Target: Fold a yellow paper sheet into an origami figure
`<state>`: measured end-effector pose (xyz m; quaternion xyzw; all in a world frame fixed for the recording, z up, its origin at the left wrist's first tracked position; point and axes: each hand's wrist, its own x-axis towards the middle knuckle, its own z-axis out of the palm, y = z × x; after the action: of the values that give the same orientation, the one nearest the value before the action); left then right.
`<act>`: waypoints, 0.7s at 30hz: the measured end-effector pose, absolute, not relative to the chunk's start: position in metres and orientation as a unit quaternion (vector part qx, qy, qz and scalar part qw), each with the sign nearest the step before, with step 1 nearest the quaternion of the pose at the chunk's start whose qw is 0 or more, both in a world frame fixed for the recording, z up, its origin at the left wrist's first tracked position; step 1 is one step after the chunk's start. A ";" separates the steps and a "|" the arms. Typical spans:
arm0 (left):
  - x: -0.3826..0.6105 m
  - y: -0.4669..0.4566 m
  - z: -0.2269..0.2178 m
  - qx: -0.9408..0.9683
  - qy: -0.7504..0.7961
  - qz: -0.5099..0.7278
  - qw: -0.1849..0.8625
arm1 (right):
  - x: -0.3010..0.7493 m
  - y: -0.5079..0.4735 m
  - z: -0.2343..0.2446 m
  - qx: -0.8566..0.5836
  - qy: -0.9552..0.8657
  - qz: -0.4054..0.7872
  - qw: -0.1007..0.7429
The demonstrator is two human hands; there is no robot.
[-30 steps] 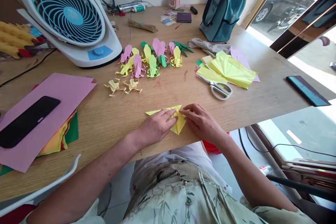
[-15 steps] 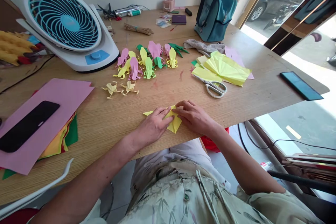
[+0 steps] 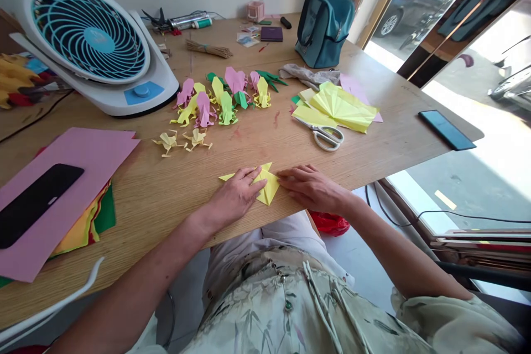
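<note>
A partly folded yellow paper (image 3: pixel 266 185) lies flat near the front edge of the wooden table (image 3: pixel 373 146). My left hand (image 3: pixel 234 196) rests on the paper's left half, fingers stretched and pressing it down. My right hand (image 3: pixel 309 188) lies flat at the paper's right edge, fingertips touching it. Neither hand lifts the paper. Further back stand several finished folded paper figures (image 3: pixel 219 100) in pink, yellow and green, with two small pale yellow figures (image 3: pixel 182 140) in front of them.
A white and teal fan (image 3: pixel 89 44) stands at back left. Scissors (image 3: pixel 326 135) lie beside a pile of folded yellow sheets (image 3: pixel 340 110). Pink sheets (image 3: pixel 62 182) with a black phone (image 3: pixel 33 204) lie left. A teal bag (image 3: pixel 323 25) and another phone (image 3: pixel 446 129) sit right.
The view has shifted a little, so everything sits lower left. My right hand slid from on top of the paper to its right edge; the left hand stays pressing.
</note>
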<state>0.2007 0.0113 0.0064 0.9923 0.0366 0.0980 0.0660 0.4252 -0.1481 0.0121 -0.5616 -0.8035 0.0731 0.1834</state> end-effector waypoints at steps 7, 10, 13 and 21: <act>0.209 -0.005 -0.001 0.985 0.102 0.134 0.049 | 0.407 -0.140 0.012 -0.609 -0.747 0.047 0.263; 0.212 -0.013 -0.003 0.979 0.136 0.142 0.062 | 0.400 -0.136 0.005 -0.605 -0.757 0.031 0.246; 0.212 -0.018 -0.002 0.976 0.152 0.135 0.081 | 0.397 -0.138 -0.001 -0.595 -0.770 0.020 0.228; 0.213 -0.030 0.010 0.964 0.219 0.118 0.091 | 0.393 -0.148 -0.003 -0.600 -0.765 -0.003 0.235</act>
<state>0.2131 -0.0295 0.0100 0.9643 0.2190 0.1179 0.0914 0.3926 -0.1479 -0.0029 -0.5995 -0.7651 -0.0033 0.2349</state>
